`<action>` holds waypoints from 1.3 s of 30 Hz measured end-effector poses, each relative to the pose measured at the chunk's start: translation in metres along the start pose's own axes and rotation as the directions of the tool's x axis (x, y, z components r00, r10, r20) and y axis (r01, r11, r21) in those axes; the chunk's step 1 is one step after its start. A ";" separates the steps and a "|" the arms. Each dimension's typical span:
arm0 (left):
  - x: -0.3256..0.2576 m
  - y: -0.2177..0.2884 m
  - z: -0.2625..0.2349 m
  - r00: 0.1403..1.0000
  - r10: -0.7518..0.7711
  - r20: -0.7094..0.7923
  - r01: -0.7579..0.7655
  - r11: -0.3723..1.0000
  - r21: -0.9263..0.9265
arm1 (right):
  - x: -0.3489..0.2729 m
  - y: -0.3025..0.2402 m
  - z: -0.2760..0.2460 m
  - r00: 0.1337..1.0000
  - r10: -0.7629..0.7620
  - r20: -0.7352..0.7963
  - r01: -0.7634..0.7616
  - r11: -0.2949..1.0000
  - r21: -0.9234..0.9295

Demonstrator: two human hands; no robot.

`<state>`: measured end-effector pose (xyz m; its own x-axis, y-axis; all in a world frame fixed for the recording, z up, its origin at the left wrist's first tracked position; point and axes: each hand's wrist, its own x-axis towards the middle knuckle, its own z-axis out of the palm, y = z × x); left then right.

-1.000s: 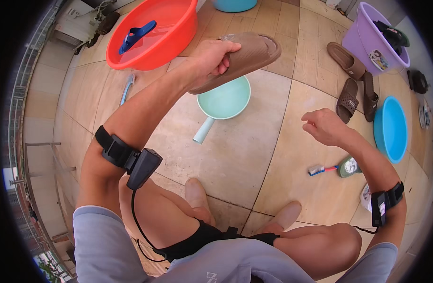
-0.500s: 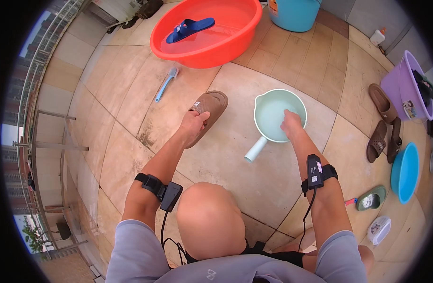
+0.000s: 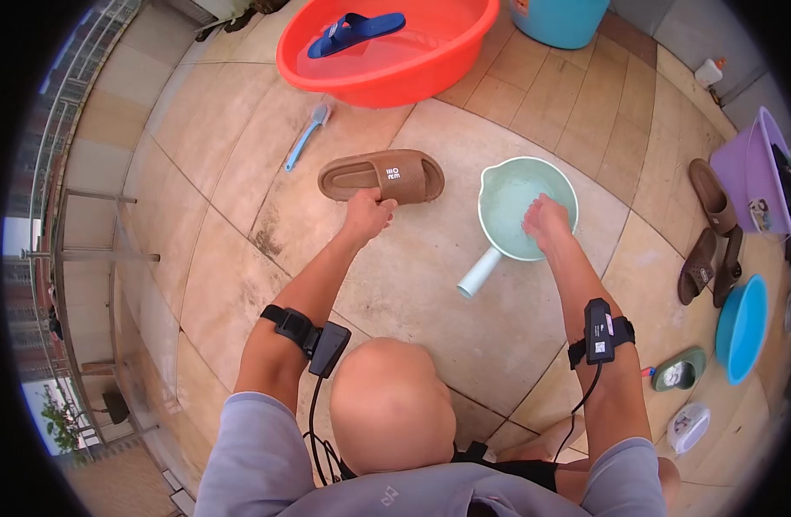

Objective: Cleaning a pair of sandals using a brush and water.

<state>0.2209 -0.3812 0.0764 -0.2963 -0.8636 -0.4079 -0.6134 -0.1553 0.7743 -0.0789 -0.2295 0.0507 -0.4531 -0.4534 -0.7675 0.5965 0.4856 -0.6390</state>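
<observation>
From where I'm standing, the mint-green dipper [image 3: 502, 211] sits on the tiled floor [image 3: 430, 289], its handle [image 3: 480, 274] slanting toward the knees, with some water [image 3: 518, 189] inside. The brown slipper [image 3: 378, 164] is left of the dipper, near but not touching, sole down and toe pointing toward it. I can't tell whether it rests fully on the tiles or is tipped up a little at the near side. The left hand [image 3: 369, 214] has a narrow grip on that near edge, fingers bent around it. The right hand [image 3: 546, 220] reaches over the dipper's right rim, fingers loosely curled; I can't make out whether they touch the water or hold anything.

I'd judge the step in hand as steadying the slipper with one hand while the other works at the water. A next move from here would call for a firm left grip, so a wet slipper doesn't slide, and a right hand lifted clear of the rim so the dipper doesn't tip. The blue-handled brush [image 3: 305, 145] lies farther left of the dipper, while the red basin [image 3: 387, 86] stands beyond it.
</observation>
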 end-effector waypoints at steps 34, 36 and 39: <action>-0.018 -0.053 -0.077 0.957 -0.009 0.290 0.143 0.885 -0.443 | -0.089 -0.037 0.079 0.753 -0.251 0.608 0.251 0.964 0.087; -0.027 -0.037 -0.055 0.961 -0.017 0.276 0.206 0.709 -0.674 | -0.052 -0.028 0.050 0.960 -0.195 0.201 0.245 0.931 -0.269; -0.027 -0.037 -0.041 0.943 0.162 0.291 0.244 0.259 -0.935 | 0.016 0.002 -0.001 0.963 -0.247 -0.105 0.179 0.882 -0.435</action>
<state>0.2822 -0.3718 0.0784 -0.5918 -0.6998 -0.4000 0.4529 -0.6992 0.5532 -0.0852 -0.2351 0.0369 -0.6531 -0.4786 -0.5869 0.1568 0.6728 -0.7231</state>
